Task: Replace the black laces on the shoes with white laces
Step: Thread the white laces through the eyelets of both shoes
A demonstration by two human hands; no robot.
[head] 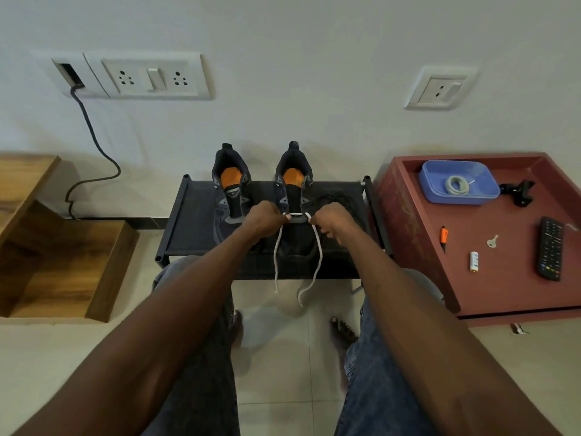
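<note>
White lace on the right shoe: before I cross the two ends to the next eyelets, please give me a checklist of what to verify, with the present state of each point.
1. Thin white lace runs straight across the lowest eyelets of the dark right-hand shoe: ok.
2. Left hand pinches one side of the lace: ok.
3. Right hand pinches the other side: ok.
4. Both hanging ends equal: cannot tell; the right end reaches slightly lower.
5. Removed black lace lies clear of the shoe on the black fabric rack: ok.
6. Second white lace waits coiled in the blue plastic tray for the dark left-hand shoe: ok.
</note>
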